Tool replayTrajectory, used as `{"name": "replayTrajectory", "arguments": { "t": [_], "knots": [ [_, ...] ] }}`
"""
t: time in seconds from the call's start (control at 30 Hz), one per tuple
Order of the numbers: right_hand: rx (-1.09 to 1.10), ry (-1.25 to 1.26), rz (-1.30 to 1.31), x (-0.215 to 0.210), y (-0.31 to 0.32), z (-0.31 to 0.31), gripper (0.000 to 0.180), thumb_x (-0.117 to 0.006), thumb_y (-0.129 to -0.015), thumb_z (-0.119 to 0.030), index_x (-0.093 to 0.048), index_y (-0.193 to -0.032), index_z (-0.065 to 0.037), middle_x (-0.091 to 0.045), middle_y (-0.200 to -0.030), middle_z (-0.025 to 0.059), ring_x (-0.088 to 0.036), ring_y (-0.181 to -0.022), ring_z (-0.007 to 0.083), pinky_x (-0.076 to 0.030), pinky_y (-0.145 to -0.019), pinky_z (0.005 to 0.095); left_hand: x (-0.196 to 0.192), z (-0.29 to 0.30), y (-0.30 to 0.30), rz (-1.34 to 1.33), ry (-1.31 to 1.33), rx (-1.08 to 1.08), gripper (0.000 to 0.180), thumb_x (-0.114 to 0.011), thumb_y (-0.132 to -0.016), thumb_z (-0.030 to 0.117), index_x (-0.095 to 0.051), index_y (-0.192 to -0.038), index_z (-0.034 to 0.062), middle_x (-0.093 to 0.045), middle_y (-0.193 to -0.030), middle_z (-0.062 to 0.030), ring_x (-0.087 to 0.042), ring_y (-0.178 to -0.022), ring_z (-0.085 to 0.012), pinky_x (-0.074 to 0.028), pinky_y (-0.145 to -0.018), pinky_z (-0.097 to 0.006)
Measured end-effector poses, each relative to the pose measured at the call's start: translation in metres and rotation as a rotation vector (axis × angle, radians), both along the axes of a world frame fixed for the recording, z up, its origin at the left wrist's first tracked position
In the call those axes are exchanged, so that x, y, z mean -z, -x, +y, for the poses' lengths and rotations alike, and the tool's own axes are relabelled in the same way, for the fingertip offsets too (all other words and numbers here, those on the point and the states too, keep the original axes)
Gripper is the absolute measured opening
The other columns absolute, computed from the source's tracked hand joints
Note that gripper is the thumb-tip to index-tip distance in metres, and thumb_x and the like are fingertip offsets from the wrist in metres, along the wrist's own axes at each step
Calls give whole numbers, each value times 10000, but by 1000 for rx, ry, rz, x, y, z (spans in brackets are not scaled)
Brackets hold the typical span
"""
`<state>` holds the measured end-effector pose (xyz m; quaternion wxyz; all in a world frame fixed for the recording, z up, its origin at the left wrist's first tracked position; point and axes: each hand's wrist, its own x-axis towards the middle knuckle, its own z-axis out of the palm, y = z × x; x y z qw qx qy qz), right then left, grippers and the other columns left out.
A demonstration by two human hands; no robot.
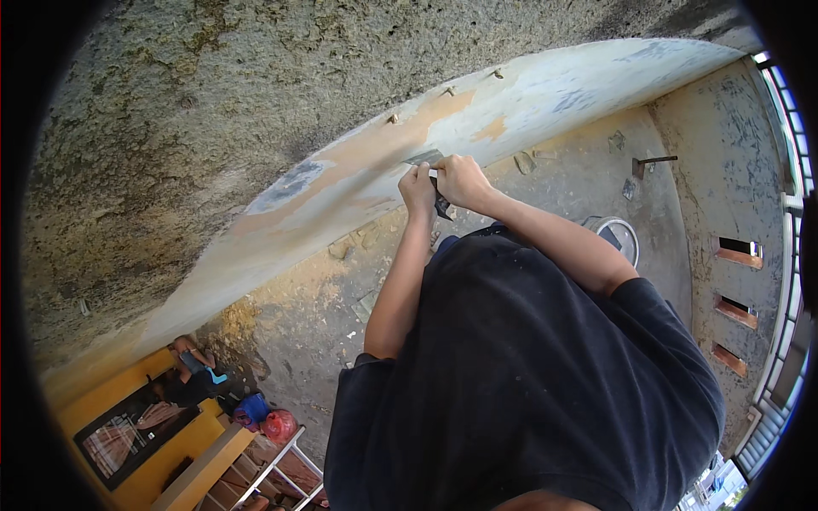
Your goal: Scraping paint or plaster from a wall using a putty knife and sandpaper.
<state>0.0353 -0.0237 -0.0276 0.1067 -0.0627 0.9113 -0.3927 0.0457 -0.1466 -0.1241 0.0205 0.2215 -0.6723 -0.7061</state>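
Both of my hands are close together in front of the pale, patchy wall [477, 119]. My left hand [417, 191] is closed, its thumb and fingers pinching near the lower edge of a flat grey scraper [424, 157]. Right beside it my right hand [464, 182] is curled closed at the same scraper, and its fingers hide most of the handle. The scraper's blade lies at or very near the wall face; contact cannot be made out. A dark, crumpled-looking piece [441, 207] hangs below, between my hands. Orange-tan and bluish-grey patches mark the wall around the blade.
Rough, stained concrete [170, 128] borders the wall's top edge. Behind my right arm stands a round bucket [629, 238]. Rubble [524, 163] and a dark metal piece [654, 160] lie on the ground. At lower left are a ladder [274, 467], a red bag [279, 426] and another person [192, 358].
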Motion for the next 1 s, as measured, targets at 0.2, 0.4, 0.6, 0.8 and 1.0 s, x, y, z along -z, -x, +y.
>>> {"name": "replayTrajectory", "arguments": {
  "t": [0.2, 0.4, 0.6, 0.8, 1.0],
  "knots": [
    [36, 87, -16, -14, 3, 7, 316, -540, -846, -103, -783, -1004, 24, -667, -853, 357, -698, -822, 500, -580, -838, 510, -17, 4, 8, -37, 37, 6, 393, -610, -968, 182, -498, -650, -20, -412, -595, 1, -381, -610, -102, -338, -558, -357],
    [114, 146, 36, -34, -5, 19, 318, -537, -853, -109, -780, -1008, 26, -672, -865, 350, -701, -825, 497, -576, -848, 505, -47, 11, 7, 28, 147, 61, 409, -608, -963, 191, -486, -649, -42, -421, -572, -33, -379, -595, -113, -331, -544, -382],
    [77, 148, -11, -37, -2, 26, 319, -540, -881, -115, -766, -1058, 23, -673, -875, 347, -715, -823, 462, -571, -808, 475, -49, 12, 7, 81, 287, 84, 394, -622, -959, 198, -532, -650, -30, -454, -578, -20, -409, -581, -101, -331, -529, -367],
    [19, 137, 0, -29, -1, 20, 346, -514, -849, -100, -777, -1044, 13, -658, -856, 362, -691, -827, 508, -567, -860, 513, -53, 13, 4, 19, 221, 33, 421, -604, -946, 202, -471, -637, -52, -398, -552, -60, -379, -581, -126, -330, -544, -402],
    [-1, 157, -12, -28, 2, 18, 329, -545, -890, -119, -756, -1091, 31, -676, -865, 344, -723, -798, 452, -574, -793, 470, -42, 8, 3, 65, 272, -4, 401, -610, -959, 199, -502, -658, -42, -405, -564, -24, -379, -589, -118, -323, -541, -384]
  ]
}}
